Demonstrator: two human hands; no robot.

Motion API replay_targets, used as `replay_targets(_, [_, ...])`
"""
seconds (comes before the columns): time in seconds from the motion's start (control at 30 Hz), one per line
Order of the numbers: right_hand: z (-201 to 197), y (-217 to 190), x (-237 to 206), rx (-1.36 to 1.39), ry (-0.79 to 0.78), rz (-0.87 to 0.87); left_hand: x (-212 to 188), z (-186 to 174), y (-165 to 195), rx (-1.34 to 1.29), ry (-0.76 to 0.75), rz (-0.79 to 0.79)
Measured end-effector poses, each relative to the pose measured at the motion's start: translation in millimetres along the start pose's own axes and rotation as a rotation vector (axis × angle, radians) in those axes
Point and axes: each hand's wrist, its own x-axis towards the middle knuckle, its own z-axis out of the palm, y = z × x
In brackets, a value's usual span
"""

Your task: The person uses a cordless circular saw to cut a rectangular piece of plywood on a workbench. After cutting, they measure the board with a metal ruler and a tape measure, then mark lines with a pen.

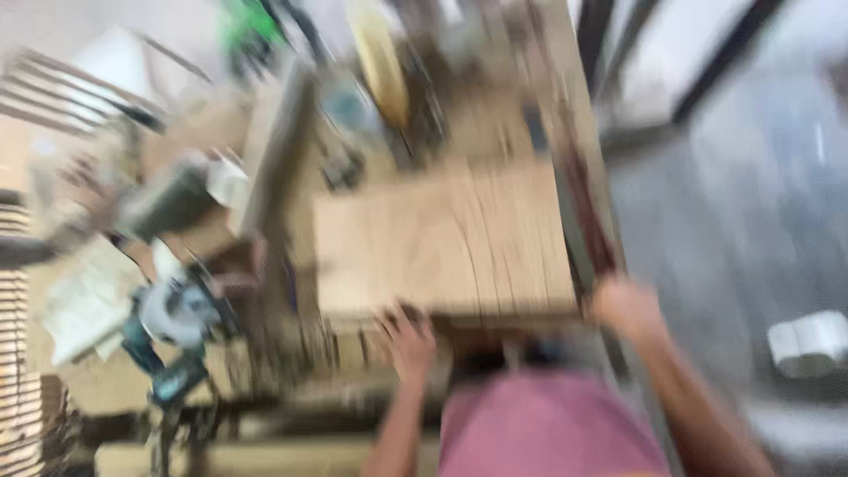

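The view is heavily blurred. A flat wooden panel [442, 238] made of several joined boards lies on a cluttered workbench [291, 371]. My left hand [408, 340] rests at the panel's near edge, fingers curled against it. My right hand [625, 306] is at the panel's near right corner, beside a dark strip along the bench's right side. Whether either hand grips the panel is unclear from the blur.
A teal circular saw [172, 331] sits on the bench to the left, near papers [84, 305] and dark tools. A yellowish object [382, 62] and a green thing [247, 26] lie farther back. A white roll [808, 344] lies on the grey floor at right.
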Motion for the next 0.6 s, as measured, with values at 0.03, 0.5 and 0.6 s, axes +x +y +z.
replay_targets(0.03, [-4,-1,-1,-0.041,-0.124,-0.011,-13,-5,15,0.001,-0.231,-0.085])
replay_targets(0.5, [24,39,11,0.079,-0.199,-0.026,-67,11,87,0.025,-0.371,0.208])
replay_targets(0.6, [15,40,13,0.053,-0.162,-0.066,-64,12,92,0.054,-0.332,0.219])
